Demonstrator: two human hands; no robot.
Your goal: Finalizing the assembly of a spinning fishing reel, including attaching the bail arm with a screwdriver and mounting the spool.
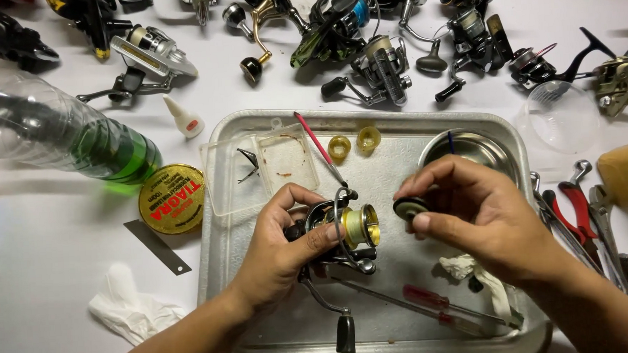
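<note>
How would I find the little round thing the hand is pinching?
Look at the big metal tray in the middle. Above it, the right hand pinches a small dark round knob beside the reel's gold spool, unlike the two yellow rings lying flat.

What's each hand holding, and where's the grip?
Left hand grips the spinning reel around its body. Right hand pinches a small round dark knob by its rim, at the fingertips.
</note>
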